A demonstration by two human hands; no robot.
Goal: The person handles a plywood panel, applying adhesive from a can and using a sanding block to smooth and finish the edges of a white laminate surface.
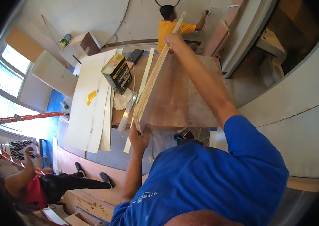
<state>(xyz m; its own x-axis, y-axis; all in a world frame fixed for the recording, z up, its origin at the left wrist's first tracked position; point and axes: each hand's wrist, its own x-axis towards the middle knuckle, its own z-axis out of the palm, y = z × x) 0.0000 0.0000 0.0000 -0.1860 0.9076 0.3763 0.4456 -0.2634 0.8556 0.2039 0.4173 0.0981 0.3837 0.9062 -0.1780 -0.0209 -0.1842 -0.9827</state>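
A bundle of long, thin wood-edged boards (152,81) stands on edge across the brown worktable (200,109). At its near end my left hand (139,139) grips the lower corner. My right hand (174,40) is closed over the far end, with that arm stretched out. Left of the bundle lie a pale narrow strip (146,73) and a metal ruler (127,116). A crumpled whitish cloth (122,101) rests beside a square dark-and-yellow can (118,77).
Large white sheets (82,81), one with a yellow smear, overhang the table's left side. Beyond the table, a person in yellow (167,30) reaches toward the wall. A person in red (29,188) is at lower left, near an orange ladder (24,118).
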